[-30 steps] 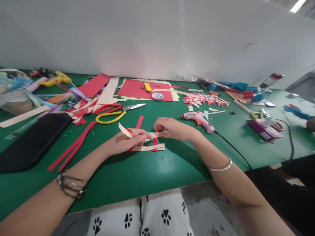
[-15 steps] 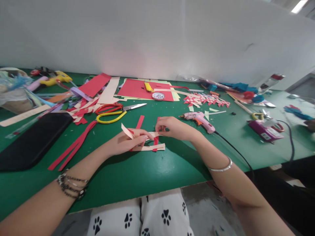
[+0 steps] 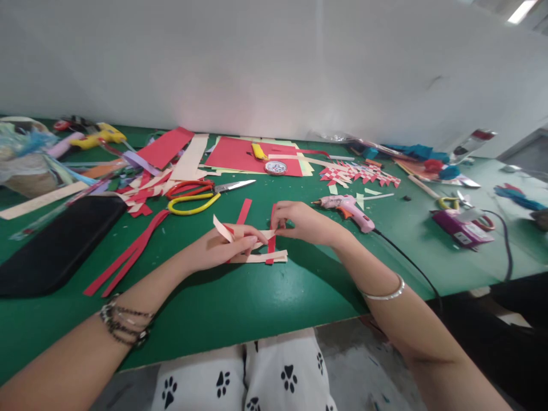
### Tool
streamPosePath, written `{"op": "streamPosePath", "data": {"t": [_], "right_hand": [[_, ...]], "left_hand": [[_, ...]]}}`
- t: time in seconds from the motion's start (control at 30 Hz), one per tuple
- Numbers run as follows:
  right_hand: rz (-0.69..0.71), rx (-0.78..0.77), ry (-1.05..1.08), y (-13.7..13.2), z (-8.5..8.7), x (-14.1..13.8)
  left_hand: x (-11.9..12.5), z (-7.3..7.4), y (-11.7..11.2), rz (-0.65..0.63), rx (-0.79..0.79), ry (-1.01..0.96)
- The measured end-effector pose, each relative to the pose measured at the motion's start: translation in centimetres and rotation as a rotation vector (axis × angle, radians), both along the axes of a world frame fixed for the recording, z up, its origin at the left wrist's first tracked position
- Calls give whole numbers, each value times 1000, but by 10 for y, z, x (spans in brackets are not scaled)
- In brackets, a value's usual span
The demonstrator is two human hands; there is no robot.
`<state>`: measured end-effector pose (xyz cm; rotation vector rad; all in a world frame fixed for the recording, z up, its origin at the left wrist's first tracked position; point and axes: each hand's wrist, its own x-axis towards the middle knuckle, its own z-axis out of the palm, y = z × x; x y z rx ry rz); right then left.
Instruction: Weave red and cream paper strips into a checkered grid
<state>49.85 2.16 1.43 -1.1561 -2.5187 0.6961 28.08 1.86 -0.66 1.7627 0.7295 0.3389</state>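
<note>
A small weave of red and cream paper strips [image 3: 262,251] lies on the green table [image 3: 240,302] in front of me. My left hand [image 3: 222,246] lies over its left part, fingers closed on the strips and pressing them down. My right hand [image 3: 299,221] pinches a red strip at the weave's upper right. One red strip [image 3: 244,211] sticks out toward the back, and a cream end [image 3: 221,227] curls up by my left fingers.
Orange-and-yellow scissors [image 3: 199,197] lie behind the weave, a pink glue gun [image 3: 349,208] with its black cord to the right. Red paper sheets [image 3: 244,154], a finished red-and-cream weave [image 3: 359,172], long red strips [image 3: 128,254] and a black pouch [image 3: 55,242] surround the spot.
My right hand has shifted slightly left and down along the red strip toward the weave. The left hand has stayed pressed on the strips.
</note>
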Motion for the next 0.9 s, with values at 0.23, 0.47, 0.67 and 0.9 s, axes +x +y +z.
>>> {"op": "streamPosePath", "data": {"t": [0.23,0.47,0.67,0.9], "right_hand": [[22,49,-72,2,-2,0],[73,82,-87,4,-2,2],[71,109,-123,4,-4,2],[-9,81,-92,0,1,-5]], "left_hand": [[2,2,-1,9,-33,-15],[2,4,-2,11,-107,-47],[2,4,-3,21,-110,-47],[2,1,-1,45,-100,-31]]}}
